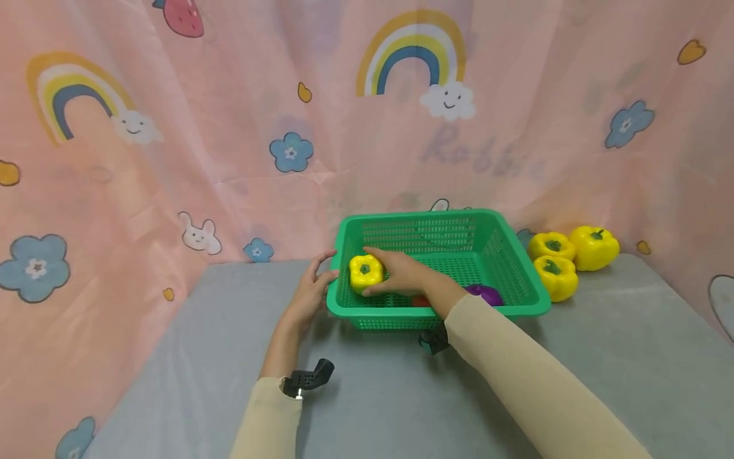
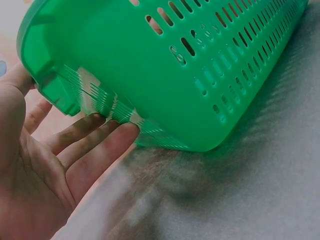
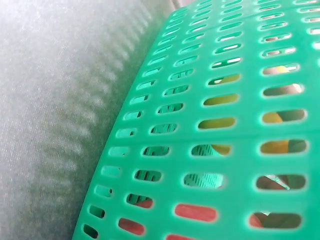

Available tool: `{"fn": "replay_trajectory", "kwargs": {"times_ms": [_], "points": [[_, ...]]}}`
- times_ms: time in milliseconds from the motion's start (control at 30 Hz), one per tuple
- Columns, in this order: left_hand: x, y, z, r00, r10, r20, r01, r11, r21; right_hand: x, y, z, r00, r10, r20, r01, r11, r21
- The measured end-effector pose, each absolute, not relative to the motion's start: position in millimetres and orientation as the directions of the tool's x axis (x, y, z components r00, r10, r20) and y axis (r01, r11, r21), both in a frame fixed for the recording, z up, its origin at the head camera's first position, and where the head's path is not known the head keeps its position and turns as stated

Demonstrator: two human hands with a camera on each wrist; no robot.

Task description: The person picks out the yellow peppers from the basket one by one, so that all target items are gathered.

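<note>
A yellow bell pepper (image 1: 366, 273) is in the left end of a green plastic basket (image 1: 441, 312). My right hand (image 1: 406, 274) reaches over the near rim and grips this pepper between thumb and fingers. Against the basket's left end rests my left hand (image 1: 306, 296). In the left wrist view, fairly straight fingers (image 2: 102, 150) touch the basket's outer wall, and the thumb side is up by the rim. The right wrist view has the slotted basket wall (image 3: 200, 140) in front of the right hand, with yellow and red showing through the slots.
Inside the basket, a purple vegetable (image 1: 485, 294) and a red item (image 1: 421, 301) lie by the near wall, partly hidden. Several yellow bell peppers (image 1: 555, 278) stand just right of the basket on the grey tabletop (image 1: 367, 395). A pink printed curtain (image 1: 229, 127) hangs behind.
</note>
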State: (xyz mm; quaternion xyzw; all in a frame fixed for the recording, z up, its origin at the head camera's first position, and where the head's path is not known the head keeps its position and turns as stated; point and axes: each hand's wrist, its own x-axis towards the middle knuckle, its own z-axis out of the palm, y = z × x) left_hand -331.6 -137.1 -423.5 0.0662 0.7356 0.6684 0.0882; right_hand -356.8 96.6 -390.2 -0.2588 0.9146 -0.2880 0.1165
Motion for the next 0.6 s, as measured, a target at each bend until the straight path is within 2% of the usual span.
{"fn": "replay_trajectory", "kwargs": {"times_ms": [267, 600], "points": [[-329.5, -136.9, -420.9, -0.974, 0.222, -0.042, -0.017, 0.112, 0.994, -355.7, 98.1, -389.5, -0.857, -0.509, -0.08, -0.374, 0.722, -0.582], [-328.4, -138.6, -419.2, -0.975, 0.219, -0.045, -0.02, 0.118, 0.993, -356.0, 95.7, -387.2, -0.849, -0.52, 0.096, -0.455, 0.625, -0.634]]}}
